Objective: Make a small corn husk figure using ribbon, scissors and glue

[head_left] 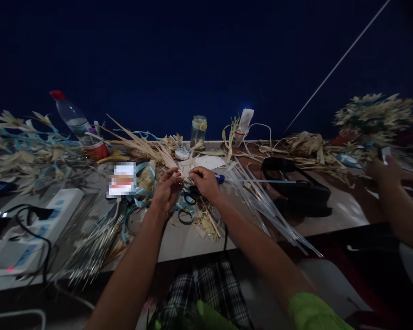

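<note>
Over the middle of the table, my left hand [168,189] is closed with thumb and fingertips pinched together; what sits in the pinch is too small to make out. Just to its right, my right hand [205,182] pinches a pale, thin piece of dried husk [192,159] that rises between the two hands. The fingertips of both hands are close together but apart. Beneath them lie black-handled scissors [190,196] and dried husk scraps [208,222]. A bundle of long dried husk strips [147,146] lies behind my left hand.
Clear thin sticks [271,206] and a black strapped item [299,188] lie right; metal wires [98,243], blue ribbon [151,172] and a power strip [51,224] left. A jar [198,130] and tilted bottle [72,117] stand behind. A co-worker's hand [387,172] is far right.
</note>
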`<state>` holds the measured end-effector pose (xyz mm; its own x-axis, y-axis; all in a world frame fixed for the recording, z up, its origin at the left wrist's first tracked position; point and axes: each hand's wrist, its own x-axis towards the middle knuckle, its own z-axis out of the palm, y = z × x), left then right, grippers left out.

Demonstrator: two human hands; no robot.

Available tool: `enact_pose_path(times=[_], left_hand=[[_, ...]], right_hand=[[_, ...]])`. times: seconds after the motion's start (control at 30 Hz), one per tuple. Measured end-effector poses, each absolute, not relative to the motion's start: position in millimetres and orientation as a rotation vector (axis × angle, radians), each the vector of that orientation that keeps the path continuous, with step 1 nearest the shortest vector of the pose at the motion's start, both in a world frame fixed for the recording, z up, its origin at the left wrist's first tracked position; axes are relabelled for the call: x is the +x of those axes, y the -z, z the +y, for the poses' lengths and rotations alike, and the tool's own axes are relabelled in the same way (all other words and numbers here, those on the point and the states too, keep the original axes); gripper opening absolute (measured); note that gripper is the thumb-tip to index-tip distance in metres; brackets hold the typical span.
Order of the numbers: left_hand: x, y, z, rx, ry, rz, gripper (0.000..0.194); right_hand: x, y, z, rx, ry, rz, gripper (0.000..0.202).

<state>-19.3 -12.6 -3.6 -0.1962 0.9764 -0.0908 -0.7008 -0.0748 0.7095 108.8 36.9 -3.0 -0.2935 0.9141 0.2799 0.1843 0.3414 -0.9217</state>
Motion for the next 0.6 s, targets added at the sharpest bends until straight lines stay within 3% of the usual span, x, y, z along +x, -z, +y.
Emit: enact_pose_path(times=[0.2,0.3,0.4,0.53,0.6], left_hand=[[-19.5,5.4,-9.2,0.443,-1.782,0.85,0.026],[-17.5,7.3,-8.0,0.496,-1.846,0.908,0.033],[-14.8,9.4,-8.5,0.609,-1.808,0.998,0.038],[-10.6,12.7,-9.2,0.755,-1.683,1.095,0.026],[-9.0,14.7,-8.5,0.802,-1.675,1.049,0.034]], right_hand=[[111.0,7.1,35.2,-0.98,-1.066,-1.625,0.018],[112.4,4.1,32.3,-0.997,-1.028,-1.667,0.018],[113.8,2.6,29.9,-0.996,-0.967,-1.719,0.018],[115.7,1.5,26.3,-1.01,-0.834,-1.84,0.018],[116.3,0.2,24.0,-1.007,-0.755,-1.913,0.018]])
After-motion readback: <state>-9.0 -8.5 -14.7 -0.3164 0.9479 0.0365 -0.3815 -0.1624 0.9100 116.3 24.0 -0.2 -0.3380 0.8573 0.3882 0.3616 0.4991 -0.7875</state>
